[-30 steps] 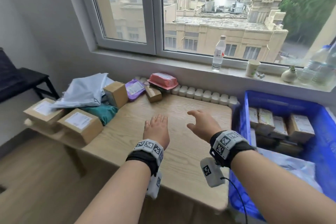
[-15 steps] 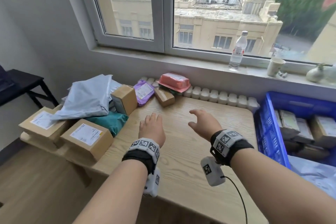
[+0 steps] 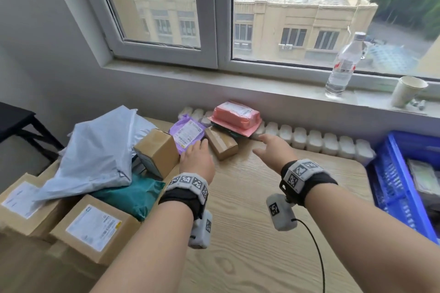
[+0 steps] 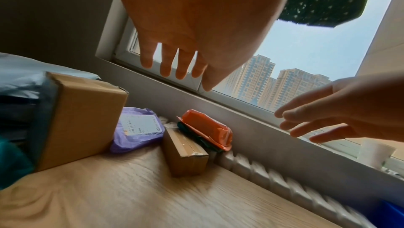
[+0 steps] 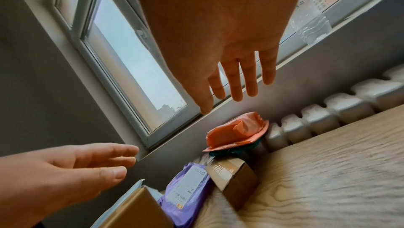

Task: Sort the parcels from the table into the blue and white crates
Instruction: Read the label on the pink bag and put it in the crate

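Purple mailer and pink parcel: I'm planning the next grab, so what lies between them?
In the head view, a small brown box lies between the purple mailer and the pink parcel.

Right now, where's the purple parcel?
In the head view the purple parcel lies at the table's far edge, between the upright cardboard box and the small flat box, just beyond the left hand.

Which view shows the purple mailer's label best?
The left wrist view: the purple mailer faces it, label unobstructed. In the head view the left hand covers its near edge; the right wrist view shows it foreshortened.
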A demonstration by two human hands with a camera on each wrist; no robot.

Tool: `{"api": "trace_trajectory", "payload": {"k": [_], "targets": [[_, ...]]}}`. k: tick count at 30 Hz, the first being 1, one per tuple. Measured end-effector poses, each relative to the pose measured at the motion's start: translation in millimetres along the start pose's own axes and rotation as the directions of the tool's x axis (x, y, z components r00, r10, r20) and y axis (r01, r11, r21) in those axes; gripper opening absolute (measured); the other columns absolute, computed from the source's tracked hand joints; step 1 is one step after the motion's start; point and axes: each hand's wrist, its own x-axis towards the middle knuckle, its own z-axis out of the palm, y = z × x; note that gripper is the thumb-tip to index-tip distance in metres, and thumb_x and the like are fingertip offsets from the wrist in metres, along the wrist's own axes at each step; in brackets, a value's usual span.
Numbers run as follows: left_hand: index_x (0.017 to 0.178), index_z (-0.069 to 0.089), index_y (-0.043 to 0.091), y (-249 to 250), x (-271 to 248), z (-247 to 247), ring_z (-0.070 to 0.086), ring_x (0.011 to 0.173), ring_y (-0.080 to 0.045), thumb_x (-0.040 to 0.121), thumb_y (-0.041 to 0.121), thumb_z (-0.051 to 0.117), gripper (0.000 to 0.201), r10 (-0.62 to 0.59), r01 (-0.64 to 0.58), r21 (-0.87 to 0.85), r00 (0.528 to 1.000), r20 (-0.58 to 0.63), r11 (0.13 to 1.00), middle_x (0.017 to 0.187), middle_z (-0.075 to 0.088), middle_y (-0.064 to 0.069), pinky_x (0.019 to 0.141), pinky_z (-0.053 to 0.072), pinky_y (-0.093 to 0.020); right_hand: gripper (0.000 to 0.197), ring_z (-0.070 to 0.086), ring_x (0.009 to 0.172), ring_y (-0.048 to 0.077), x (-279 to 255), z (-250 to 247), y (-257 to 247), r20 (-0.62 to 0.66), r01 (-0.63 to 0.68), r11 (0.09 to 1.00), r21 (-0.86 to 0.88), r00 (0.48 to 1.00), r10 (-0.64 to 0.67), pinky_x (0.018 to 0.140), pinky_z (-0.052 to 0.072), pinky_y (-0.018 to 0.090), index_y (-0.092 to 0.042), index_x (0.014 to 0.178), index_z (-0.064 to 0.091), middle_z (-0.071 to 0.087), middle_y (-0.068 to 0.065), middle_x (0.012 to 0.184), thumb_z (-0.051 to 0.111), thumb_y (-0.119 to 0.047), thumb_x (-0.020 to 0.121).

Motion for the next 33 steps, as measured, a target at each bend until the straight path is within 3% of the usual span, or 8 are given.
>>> {"api": "trace_trajectory", "payload": {"k": [4, 13, 18, 25, 29, 33], "targets": [[0.146, 0.034, 0.014, 2, 58, 6, 0.038, 0.136, -0.024, 0.101, 0.025, 0.041, 0.046, 0.039, -0.038, -0.038, 0.999, 0.021, 0.999, 0.147, 0.043, -0.005, 0.112, 0.032, -0.040, 0.034, 0.061, 0.111, 0.025, 43, 1, -2, -0.020, -0.061, 0.998, 0.001, 0.998, 0.061, 0.092, 0.049, 0.036, -0.015, 0.124, 0.062, 0.067, 0.007, 0.119, 0.058, -0.028, 0.094], [0.140, 0.043, 0.013, -3, 203, 30, 0.045, 0.130, -0.026, 0.100, 0.021, 0.039, 0.041, 0.139, -0.127, -0.137, 0.987, 0.081, 0.982, 0.140, 0.049, -0.007, 0.108, 0.037, -0.044, 0.046, 0.057, 0.120, 0.023, 148, 25, -7, -0.038, -0.250, 0.967, 0.060, 0.967, 0.252, 0.096, 0.044, 0.033, -0.014, 0.135, 0.055, 0.062, 0.006, 0.131, 0.055, -0.038, 0.095], [0.138, 0.044, 0.008, -5, 260, 53, 0.043, 0.131, -0.029, 0.102, 0.023, 0.041, 0.040, 0.131, -0.114, -0.141, 0.984, 0.121, 0.983, 0.141, 0.048, -0.010, 0.110, 0.034, -0.043, 0.040, 0.059, 0.114, 0.024, 196, 52, -3, -0.025, -0.344, 0.936, 0.074, 0.938, 0.346, 0.093, 0.047, 0.034, -0.014, 0.125, 0.059, 0.064, 0.005, 0.123, 0.056, -0.041, 0.095], [0.139, 0.037, 0.003, -5, 286, 82, 0.047, 0.127, -0.034, 0.100, 0.021, 0.043, 0.043, 0.110, -0.077, -0.156, 0.970, 0.219, 0.985, 0.137, 0.051, -0.018, 0.104, 0.039, -0.046, 0.037, 0.063, 0.098, 0.029, 230, 81, 5, -0.001, -0.441, 0.892, 0.105, 0.896, 0.443, 0.078, 0.049, 0.033, -0.014, 0.108, 0.067, 0.069, 0.008, 0.105, 0.056, -0.044, 0.092], [0.138, 0.039, 0.004, -5, 288, 89, 0.049, 0.124, -0.033, 0.099, 0.015, 0.042, 0.041, 0.115, -0.066, -0.225, 0.971, 0.212, 0.972, 0.134, 0.053, -0.017, 0.100, 0.040, -0.044, 0.029, 0.064, 0.092, 0.030, 234, 88, 5, -0.039, -0.458, 0.876, 0.153, 0.883, 0.469, 0.069, 0.042, 0.029, -0.012, 0.100, 0.071, 0.070, 0.011, 0.098, 0.058, -0.036, 0.090], [0.134, 0.047, 0.011, -5, 284, 82, 0.051, 0.123, -0.031, 0.096, 0.013, 0.044, 0.038, 0.099, -0.042, -0.304, 0.979, 0.178, 0.952, 0.133, 0.056, -0.012, 0.105, 0.039, -0.044, 0.024, 0.063, 0.085, 0.029, 230, 81, 3, -0.099, -0.448, 0.872, 0.196, 0.876, 0.472, 0.065, 0.040, 0.029, -0.012, 0.085, 0.073, 0.071, 0.011, 0.089, 0.054, -0.024, 0.093]]}}
